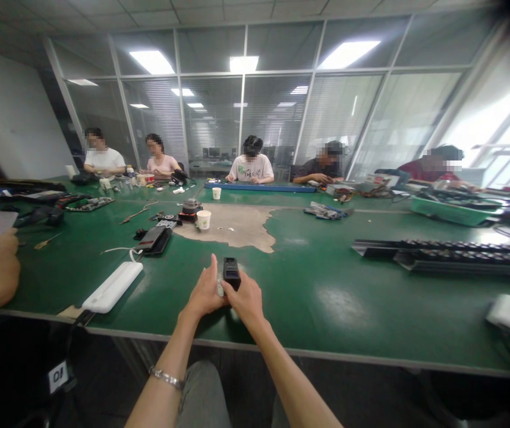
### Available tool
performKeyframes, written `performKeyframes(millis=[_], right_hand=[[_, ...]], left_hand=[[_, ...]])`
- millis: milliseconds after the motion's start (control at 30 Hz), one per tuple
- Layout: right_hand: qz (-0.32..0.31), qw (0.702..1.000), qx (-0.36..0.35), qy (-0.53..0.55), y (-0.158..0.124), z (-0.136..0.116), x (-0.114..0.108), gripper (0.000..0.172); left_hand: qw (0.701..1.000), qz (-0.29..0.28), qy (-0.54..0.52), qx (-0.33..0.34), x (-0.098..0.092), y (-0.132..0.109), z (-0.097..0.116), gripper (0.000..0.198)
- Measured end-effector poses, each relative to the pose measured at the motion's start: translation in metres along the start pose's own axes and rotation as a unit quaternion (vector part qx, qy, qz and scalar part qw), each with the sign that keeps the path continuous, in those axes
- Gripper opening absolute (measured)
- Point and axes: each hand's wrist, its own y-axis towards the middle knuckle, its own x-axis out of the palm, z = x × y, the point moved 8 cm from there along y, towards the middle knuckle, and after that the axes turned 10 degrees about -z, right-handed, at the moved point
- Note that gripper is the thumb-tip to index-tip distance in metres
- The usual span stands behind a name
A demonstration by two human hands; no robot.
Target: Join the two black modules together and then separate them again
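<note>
Black device (pixel 231 273) sits gripped in the right hand (pixel 248 298) — left hand (pixel 205 293) beside it, hold unclear.

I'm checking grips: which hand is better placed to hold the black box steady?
Probably the right hand: its thumb is at the near end of the black box, with the hand along its right side. The left hand has its thumb raised, apart from the box.
</note>
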Motion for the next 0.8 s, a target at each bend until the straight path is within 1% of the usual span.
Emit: performKeyframes(millis=[100,133,200,300,367,467,533,667,800], right_hand=[[0.003,0.998,-0.009,0.057,0.007,-0.003,-0.009,0.030],[0.010,0.997,-0.016,0.073,0.010,-0.003,-0.014,0.031],[0.034,0.994,-0.028,0.096,0.011,0.000,-0.026,0.035],[0.076,0.992,-0.033,0.096,0.008,0.017,-0.042,0.042],[0.084,0.993,-0.023,0.073,0.002,0.036,-0.047,0.045],[0.075,0.996,0.005,0.042,-0.005,0.062,-0.047,0.045],[0.071,0.997,0.014,0.031,-0.008,0.070,-0.046,0.045],[0.072,0.997,0.004,0.015,-0.010,0.070,-0.043,0.044],[0.063,0.998,-0.008,-0.025,-0.010,0.069,-0.038,0.042]], left_hand=[[1.000,-0.009,-0.005,-0.009,0.001,0.000,-0.002,0.125],[1.000,-0.010,-0.002,-0.011,0.001,0.001,-0.003,0.122],[1.000,-0.011,0.010,-0.015,0.001,0.001,-0.006,0.111],[0.999,-0.020,0.030,-0.023,0.002,0.002,-0.009,0.089],[0.999,-0.027,0.037,-0.025,0.003,0.002,-0.009,0.081],[0.998,-0.032,0.048,-0.023,0.003,0.002,-0.006,0.076],[0.998,-0.032,0.055,-0.021,0.002,0.002,-0.005,0.072],[0.997,-0.033,0.064,-0.018,0.001,0.003,-0.003,0.061],[0.997,-0.029,0.064,-0.024,0.000,0.003,-0.004,0.062]])
